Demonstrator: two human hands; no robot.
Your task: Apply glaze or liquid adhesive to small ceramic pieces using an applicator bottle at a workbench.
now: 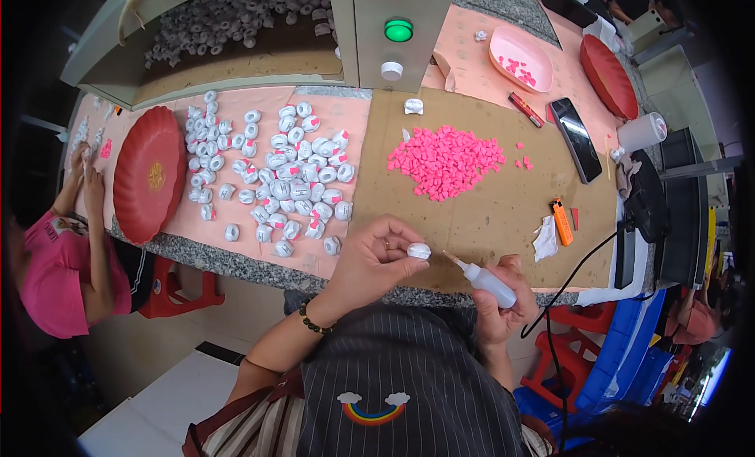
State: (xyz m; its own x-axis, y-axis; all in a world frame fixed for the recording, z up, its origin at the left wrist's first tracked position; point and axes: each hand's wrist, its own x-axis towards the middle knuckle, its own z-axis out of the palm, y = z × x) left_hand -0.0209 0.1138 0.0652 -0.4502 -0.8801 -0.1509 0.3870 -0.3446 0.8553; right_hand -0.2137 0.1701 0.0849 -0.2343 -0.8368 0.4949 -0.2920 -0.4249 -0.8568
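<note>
My left hand point(380, 256) pinches a small white rounded piece point(418, 251) over the brown cardboard mat point(464, 237). Just to the right, my right hand point(499, 300) grips a translucent squeeze bottle point(487, 284), whose narrow tip points up-left at the piece without visibly touching it. Beyond my hands lies a heap of small pink pieces point(444, 160). To the left, many similar white pieces point(299, 189), some with pink bits on them, are spread on a pink sheet point(358, 119).
A red dish point(149, 174), pink tray point(521, 57), phone point(576, 140), orange lighter point(562, 222) and white cylinder point(641, 130) lie around. A grey cabinet point(393, 44) stands behind. A black cable point(560, 293) hangs at right. A co-worker in pink point(63, 276) works at the far left.
</note>
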